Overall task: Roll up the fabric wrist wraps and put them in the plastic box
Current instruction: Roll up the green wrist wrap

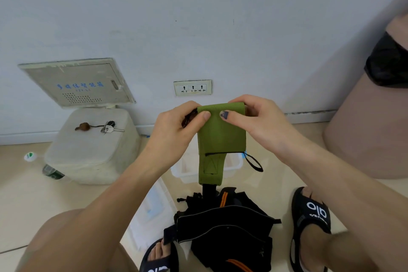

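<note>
Both hands, left hand [176, 126] and right hand [254, 117], pinch the green wrist wrap [221, 134]; no lettering shows on it.

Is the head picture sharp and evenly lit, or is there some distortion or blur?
Head view: soft, even light with no glare; wide-angle bending curves the wall panel and the floor line; the green wrist wrap and both hands, left hand and right hand, look sharp; the frame edges look stretched.

Place: a room in a home, floor level
Signs: wall socket [192, 87], multimedia wall box [79, 83], keys [109, 128] on a stool [88, 154], slippered feet [310, 223]
</note>
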A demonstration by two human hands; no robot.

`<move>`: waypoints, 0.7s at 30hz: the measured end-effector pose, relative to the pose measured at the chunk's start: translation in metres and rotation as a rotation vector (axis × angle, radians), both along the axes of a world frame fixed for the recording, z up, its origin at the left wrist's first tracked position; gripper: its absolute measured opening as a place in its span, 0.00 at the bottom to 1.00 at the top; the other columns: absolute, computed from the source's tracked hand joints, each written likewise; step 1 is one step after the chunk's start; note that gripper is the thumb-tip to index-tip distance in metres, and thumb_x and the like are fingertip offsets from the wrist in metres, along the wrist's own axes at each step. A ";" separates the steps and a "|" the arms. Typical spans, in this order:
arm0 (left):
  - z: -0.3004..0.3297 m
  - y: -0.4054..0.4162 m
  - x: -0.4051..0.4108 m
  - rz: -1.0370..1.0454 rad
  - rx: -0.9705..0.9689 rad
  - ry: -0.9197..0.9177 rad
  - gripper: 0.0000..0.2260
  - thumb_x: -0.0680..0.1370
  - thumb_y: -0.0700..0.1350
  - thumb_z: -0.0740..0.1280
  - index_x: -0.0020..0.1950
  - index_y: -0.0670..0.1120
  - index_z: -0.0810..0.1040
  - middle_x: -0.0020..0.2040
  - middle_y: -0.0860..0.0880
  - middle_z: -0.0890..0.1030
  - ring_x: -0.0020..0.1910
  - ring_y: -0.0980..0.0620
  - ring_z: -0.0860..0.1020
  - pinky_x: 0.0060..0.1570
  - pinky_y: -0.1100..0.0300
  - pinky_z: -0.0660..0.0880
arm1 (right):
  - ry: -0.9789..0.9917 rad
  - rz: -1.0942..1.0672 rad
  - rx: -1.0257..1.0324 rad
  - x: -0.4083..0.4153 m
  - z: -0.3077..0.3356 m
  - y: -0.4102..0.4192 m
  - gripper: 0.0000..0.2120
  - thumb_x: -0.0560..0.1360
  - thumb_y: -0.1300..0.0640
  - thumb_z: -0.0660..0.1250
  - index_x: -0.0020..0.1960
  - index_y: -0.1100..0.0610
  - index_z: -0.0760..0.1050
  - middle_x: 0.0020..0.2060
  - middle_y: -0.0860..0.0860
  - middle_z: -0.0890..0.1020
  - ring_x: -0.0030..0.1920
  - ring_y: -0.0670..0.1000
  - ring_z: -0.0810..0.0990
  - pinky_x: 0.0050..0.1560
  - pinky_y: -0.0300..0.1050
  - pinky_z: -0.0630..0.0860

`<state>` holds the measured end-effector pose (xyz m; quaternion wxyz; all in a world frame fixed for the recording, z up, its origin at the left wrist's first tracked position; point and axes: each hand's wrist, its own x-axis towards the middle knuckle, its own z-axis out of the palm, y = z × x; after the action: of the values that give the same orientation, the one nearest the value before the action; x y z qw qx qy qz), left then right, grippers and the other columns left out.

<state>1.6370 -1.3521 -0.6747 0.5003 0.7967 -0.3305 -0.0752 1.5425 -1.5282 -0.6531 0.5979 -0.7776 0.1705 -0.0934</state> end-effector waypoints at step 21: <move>0.007 -0.001 0.009 -0.138 -0.402 0.530 0.13 0.68 0.45 0.62 0.49 0.42 0.78 0.37 0.44 0.81 0.34 0.50 0.69 0.41 0.61 0.71 | 0.032 -0.093 0.296 0.007 -0.003 -0.001 0.10 0.83 0.55 0.66 0.59 0.60 0.77 0.55 0.55 0.86 0.56 0.54 0.85 0.60 0.53 0.80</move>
<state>1.6462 -1.3532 -0.6679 0.7096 0.6106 -0.2504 -0.2470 1.5493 -1.5288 -0.6563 0.6981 -0.6738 0.2278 -0.0826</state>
